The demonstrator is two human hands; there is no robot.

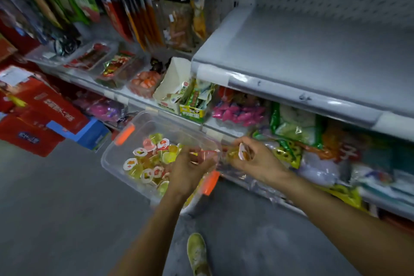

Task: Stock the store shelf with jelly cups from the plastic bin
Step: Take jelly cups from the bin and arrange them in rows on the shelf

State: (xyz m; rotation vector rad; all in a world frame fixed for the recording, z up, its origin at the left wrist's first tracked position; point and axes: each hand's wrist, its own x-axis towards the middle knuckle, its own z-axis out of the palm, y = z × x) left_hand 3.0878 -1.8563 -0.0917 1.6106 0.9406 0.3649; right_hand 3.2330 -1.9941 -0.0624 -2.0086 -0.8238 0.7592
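A clear plastic bin with orange latches sits on the floor against the lower shelf. Several jelly cups, yellow, green and red with printed lids, lie inside it. My left hand hovers over the bin's right side, fingers closed on a reddish jelly cup. Just to the right, my right hand grips an orange jelly cup above the bin's right rim. The grey upper shelf at the right stands bare.
Snack packets and trays fill the shelf to the left; bags crowd the lower shelf under the bare one. Red and blue cartons are stacked on the floor at left. My shoe stands on grey floor below.
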